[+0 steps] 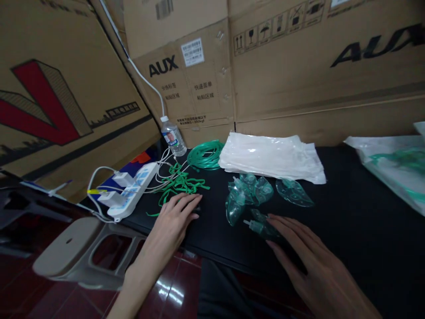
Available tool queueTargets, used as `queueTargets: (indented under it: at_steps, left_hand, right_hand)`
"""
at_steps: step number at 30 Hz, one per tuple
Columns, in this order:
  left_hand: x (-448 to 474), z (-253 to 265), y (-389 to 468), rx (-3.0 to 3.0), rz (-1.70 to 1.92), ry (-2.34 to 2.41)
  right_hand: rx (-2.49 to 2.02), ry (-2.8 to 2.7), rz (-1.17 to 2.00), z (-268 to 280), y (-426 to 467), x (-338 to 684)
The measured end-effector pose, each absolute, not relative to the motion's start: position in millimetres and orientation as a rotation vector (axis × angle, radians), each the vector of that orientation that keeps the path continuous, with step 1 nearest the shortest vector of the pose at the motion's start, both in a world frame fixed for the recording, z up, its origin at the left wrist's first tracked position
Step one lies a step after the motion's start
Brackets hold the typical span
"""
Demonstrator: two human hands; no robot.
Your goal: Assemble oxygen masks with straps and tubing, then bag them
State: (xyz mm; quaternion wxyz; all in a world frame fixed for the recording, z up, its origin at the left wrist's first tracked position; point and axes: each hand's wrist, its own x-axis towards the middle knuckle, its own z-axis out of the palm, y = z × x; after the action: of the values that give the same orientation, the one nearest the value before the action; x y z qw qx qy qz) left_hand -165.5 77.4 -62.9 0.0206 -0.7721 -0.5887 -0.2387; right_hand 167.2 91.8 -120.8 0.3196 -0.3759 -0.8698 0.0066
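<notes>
My left hand (179, 212) lies low over the black tabletop with its fingers stretched out, beside a tangle of green elastic straps (181, 180). Nothing shows in its grasp. My right hand (308, 252) has thumb and fingers on two sides of a clear green oxygen mask (262, 228), whose pale nozzle points left. Part of that mask is hidden by the fingers. Just beyond it, several more green masks (247, 192) lie in a loose heap. One green mask (294, 192) sits at the heap's right.
Behind the masks is a stack of white plastic bags (272, 155), with coiled green tubing (206, 155) and a water bottle (174, 137) to its left. A power strip (134, 190) with cables lies at left. Filled bag (398, 164) at right; cardboard boxes (282, 88) behind; beige stool (69, 248) below.
</notes>
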Motion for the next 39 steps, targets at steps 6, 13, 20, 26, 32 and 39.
queueTargets:
  at_steps: [6,13,20,26,32,39]
  left_hand:
    - [-183,-53,96,-2.526,-0.462,-1.752]
    - [-177,-38,97,-2.563,-0.177,-1.671]
    - [-168,-35,95,-2.569,-0.36,-1.651]
    - [-129,-24,77,-2.472,-1.067,-1.873]
    - [-55,-40,57,-2.401,-1.911,-1.998]
    - [-7,-65,69,-2.194,-2.591,-2.204]
  right_hand:
    - [-1.075,-2.155,0.135,-107,88,158]
    - [-1.02,-2.299,-0.048,-110,92,152]
    - [-1.035,-2.281,0.062,-109,89,154]
    - [-1.017,-1.972,0.559,-97,88,162]
    - [-1.019,-1.27,1.376,-69,90,175]
    - [-0.845,-0.897,1.795,-58,88,186]
